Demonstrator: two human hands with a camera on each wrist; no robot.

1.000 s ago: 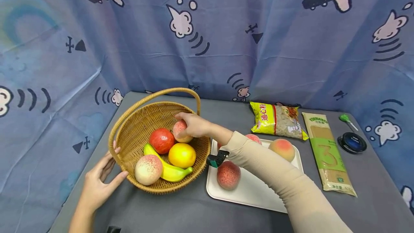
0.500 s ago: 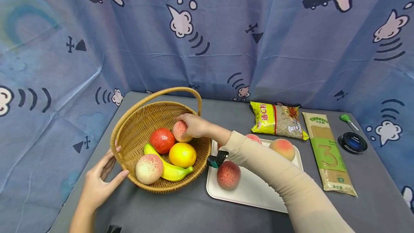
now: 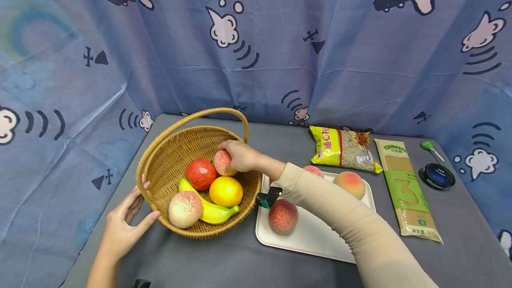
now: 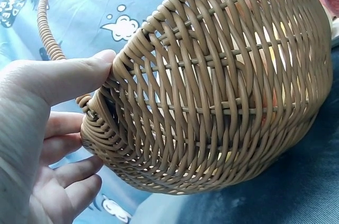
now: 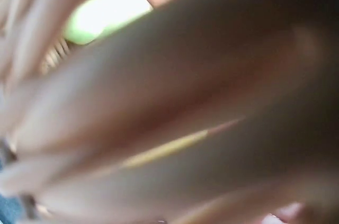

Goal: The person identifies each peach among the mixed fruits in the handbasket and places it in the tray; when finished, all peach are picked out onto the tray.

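A wicker basket [image 3: 200, 234] with an arched handle stands at the left of the table. My left hand [image 3: 122, 226] holds its left side; in the left wrist view, the thumb and fingers lie on either side of the woven edge. My right hand [image 3: 241, 157] reaches into the basket and grips a peach [image 3: 222, 162] near the right rim. Around that peach lie a red apple [image 3: 201, 174], a yellow lemon-like fruit [image 3: 226, 191], a banana [image 3: 216, 213] and a pale peach [image 3: 185, 209]. Blurred fingers fill most of the right wrist view, hiding the grip.
A white tray [image 3: 320, 246] beside the basket bears a dark red round fruit [image 3: 283, 216], a peach [image 3: 350, 185] and fruit partly behind my sleeve. Farther right are a yellow pasta bag [image 3: 344, 149], a noodle pack [image 3: 408, 190], a round black-and-blue object [image 3: 437, 176] and a green-headed stick [image 3: 431, 149].
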